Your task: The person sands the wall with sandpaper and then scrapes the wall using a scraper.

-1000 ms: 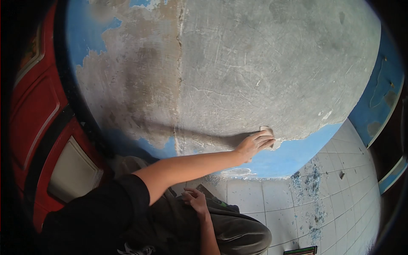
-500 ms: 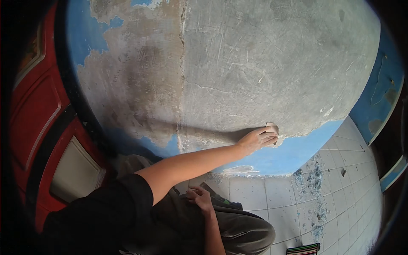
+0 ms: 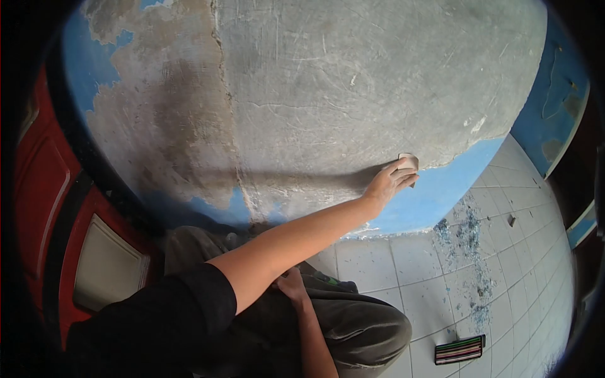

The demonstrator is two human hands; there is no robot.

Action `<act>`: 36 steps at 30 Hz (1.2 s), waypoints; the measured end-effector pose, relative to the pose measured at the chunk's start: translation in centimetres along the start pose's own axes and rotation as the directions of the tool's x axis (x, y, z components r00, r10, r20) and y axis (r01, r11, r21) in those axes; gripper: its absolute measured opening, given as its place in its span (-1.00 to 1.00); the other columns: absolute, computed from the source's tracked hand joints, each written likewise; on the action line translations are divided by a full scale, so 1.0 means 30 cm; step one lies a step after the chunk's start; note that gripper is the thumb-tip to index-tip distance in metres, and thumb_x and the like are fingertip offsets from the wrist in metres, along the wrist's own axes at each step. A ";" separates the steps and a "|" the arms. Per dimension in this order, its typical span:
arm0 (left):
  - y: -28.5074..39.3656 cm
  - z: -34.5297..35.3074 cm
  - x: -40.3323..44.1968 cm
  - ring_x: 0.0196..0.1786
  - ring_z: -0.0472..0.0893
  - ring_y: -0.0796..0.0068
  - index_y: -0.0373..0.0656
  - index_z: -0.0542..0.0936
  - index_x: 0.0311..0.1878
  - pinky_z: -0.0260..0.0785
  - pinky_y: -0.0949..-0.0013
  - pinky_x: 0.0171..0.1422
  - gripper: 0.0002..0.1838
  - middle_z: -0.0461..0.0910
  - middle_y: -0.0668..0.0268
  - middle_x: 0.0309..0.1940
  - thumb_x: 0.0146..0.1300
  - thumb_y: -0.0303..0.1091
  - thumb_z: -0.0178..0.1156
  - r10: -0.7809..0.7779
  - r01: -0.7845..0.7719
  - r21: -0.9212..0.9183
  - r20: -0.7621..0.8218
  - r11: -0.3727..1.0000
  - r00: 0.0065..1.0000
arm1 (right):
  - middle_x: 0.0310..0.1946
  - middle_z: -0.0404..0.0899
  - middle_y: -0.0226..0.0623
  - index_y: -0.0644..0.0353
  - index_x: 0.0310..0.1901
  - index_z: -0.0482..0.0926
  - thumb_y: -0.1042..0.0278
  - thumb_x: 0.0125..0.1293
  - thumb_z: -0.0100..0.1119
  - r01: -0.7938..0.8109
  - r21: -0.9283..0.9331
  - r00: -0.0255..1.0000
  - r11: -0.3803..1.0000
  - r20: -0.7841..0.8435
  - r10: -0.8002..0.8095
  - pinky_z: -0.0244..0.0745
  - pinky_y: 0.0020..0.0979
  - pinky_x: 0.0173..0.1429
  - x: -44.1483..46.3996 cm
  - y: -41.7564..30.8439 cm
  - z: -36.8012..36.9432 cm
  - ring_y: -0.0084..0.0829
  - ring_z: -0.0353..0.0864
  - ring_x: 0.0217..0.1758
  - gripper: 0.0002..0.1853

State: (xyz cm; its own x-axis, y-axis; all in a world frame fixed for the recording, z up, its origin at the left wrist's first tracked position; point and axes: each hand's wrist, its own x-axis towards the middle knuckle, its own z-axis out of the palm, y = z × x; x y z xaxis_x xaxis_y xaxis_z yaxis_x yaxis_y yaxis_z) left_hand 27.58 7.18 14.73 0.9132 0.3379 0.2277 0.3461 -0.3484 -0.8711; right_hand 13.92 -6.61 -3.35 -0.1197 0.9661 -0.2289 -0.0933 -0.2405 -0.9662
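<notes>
My left hand (image 3: 387,183) reaches across to the wall and is closed on a tan folded piece of sandpaper (image 3: 408,162). The sandpaper lies against the wall (image 3: 328,94), where bare grey plaster meets the remaining blue paint (image 3: 450,175). Low in front of my body, my right hand (image 3: 291,285) rests by my lap beneath the left forearm. Its fingers are partly hidden, so what they do does not show.
Blue paint flakes (image 3: 467,233) are strewn over the white tiled floor (image 3: 372,261). A black rectangular object with coloured stripes (image 3: 459,351) lies near my knee (image 3: 384,334). A small dark chunk (image 3: 512,221) sits farther right. A red door (image 3: 44,189) stands at the left.
My left hand has moved a little up and to the right along the plaster edge with the sandpaper. My right hand is now more covered by the left forearm. The view has shifted slightly.
</notes>
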 end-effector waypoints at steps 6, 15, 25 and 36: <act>-0.059 0.020 -0.061 0.43 -0.11 0.67 -0.01 -0.14 0.42 -0.45 0.18 0.50 -0.19 -0.07 0.58 0.41 0.17 -0.03 -0.05 0.010 -0.005 0.073 -0.067 0.997 0.998 | -0.32 0.61 -0.17 0.25 -0.06 0.54 0.30 0.16 0.22 -0.011 0.029 1.000 1.000 -0.005 0.012 0.54 -0.53 -0.36 0.007 0.013 0.001 -0.53 0.59 -0.38 -0.67; -0.117 -0.003 -0.124 0.46 -0.25 0.67 0.07 -0.20 0.42 -0.56 0.11 0.49 -0.18 -0.17 0.67 0.42 0.18 -0.06 -0.03 0.008 -0.013 0.095 0.057 0.995 0.998 | -0.38 0.62 -0.24 0.25 -0.08 0.55 0.34 0.13 0.24 -0.008 0.090 1.000 0.996 -0.023 0.010 0.52 -0.54 -0.37 -0.002 0.045 0.004 -0.57 0.57 -0.43 -0.68; -0.063 -0.017 -0.044 0.46 -0.28 0.69 0.05 -0.26 0.42 -0.61 0.09 0.49 -0.16 -0.22 0.64 0.43 0.19 -0.01 -0.06 0.020 -0.026 0.077 0.078 0.997 0.997 | -0.43 0.61 -0.24 0.21 -0.09 0.56 0.33 0.11 0.24 0.061 -0.014 0.997 0.998 -0.047 -0.062 0.48 -0.51 -0.41 0.013 0.064 0.012 -0.57 0.55 -0.51 -0.69; -0.096 0.117 -0.150 -0.03 0.52 0.59 -0.04 0.59 -0.15 0.23 0.34 0.28 -0.81 0.57 0.56 -0.11 0.17 -0.30 0.15 -0.085 -0.207 -0.525 -0.477 0.825 0.875 | -0.27 0.59 -0.25 0.23 -0.03 0.51 0.35 0.20 0.15 -0.087 -0.018 0.996 0.996 0.008 0.087 0.53 -0.50 -0.27 -0.007 -0.021 0.004 -0.52 0.57 -0.29 -0.69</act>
State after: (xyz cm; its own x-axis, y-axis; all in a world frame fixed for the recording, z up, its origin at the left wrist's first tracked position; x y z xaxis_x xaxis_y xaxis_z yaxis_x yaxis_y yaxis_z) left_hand 21.72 9.73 14.68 0.8720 -0.0924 0.4807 0.2098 -0.8168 -0.5375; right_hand 13.90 -6.67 -2.70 -0.1349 0.9407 -0.3114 -0.0650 -0.3220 -0.9445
